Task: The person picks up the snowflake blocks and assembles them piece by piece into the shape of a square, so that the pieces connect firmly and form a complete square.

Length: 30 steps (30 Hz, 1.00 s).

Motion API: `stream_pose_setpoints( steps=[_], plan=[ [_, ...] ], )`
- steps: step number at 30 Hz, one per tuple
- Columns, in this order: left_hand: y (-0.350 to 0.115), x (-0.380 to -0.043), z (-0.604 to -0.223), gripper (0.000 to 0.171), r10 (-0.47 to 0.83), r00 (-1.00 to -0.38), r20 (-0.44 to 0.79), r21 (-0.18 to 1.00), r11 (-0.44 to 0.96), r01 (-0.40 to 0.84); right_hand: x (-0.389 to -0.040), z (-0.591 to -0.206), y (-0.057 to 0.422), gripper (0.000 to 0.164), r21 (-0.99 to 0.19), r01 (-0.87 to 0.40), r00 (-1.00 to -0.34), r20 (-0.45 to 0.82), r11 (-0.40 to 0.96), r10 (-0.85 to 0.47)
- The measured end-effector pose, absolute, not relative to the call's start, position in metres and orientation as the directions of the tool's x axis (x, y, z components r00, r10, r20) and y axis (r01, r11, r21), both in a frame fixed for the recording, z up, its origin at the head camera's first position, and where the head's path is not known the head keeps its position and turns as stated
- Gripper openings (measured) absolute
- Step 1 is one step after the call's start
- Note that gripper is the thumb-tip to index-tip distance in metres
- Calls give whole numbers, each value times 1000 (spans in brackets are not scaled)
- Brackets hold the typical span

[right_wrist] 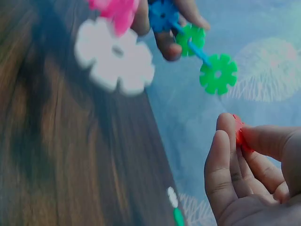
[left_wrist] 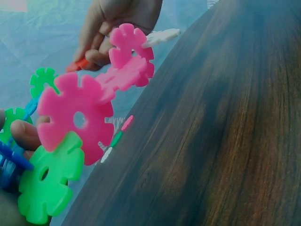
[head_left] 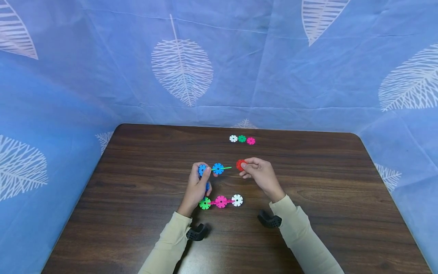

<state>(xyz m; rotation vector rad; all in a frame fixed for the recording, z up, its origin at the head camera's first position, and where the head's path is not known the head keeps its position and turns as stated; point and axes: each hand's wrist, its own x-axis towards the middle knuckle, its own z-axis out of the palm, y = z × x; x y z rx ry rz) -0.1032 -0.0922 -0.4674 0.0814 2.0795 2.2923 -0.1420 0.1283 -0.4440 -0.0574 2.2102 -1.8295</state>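
Note:
A chain of interlocked notched plastic discs is gripped by my left hand [head_left: 196,186] above the table. Its upper arm has blue discs [head_left: 218,169] and ends at a green disc [right_wrist: 218,74], seen edge-on in the head view. The lower arm runs through another green disc [left_wrist: 51,181] and pink discs [left_wrist: 75,110] to a white disc [head_left: 237,200]. Between thumb and fingers, my right hand [head_left: 261,175] pinches a red disc [head_left: 240,164]. A small gap separates the red disc from the chain's green end. Left fingers partly hide the blue discs.
Towards the table's back edge, a white disc [head_left: 233,138], a green disc [head_left: 242,138] and a pink disc [head_left: 251,140] lie in a row. Behind the brown wooden table [head_left: 325,182] hangs a blue cloth [head_left: 239,68] with leaf prints.

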Motion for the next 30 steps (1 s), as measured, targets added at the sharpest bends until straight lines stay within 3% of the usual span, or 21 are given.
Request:
stream_pose_setpoints(
  steps=[22, 30],
  plan=[
    [-93, -102, -475, 21, 96, -994, 48, 996, -81, 40, -129, -441, 114, 29, -982, 94, -965, -131, 164, -228],
    [-92, -96, -455, 16, 120, -992, 39, 997, -71, 30, -126, -441, 111, 27, -984, 61, -976, -93, 165, -197]
  ],
)
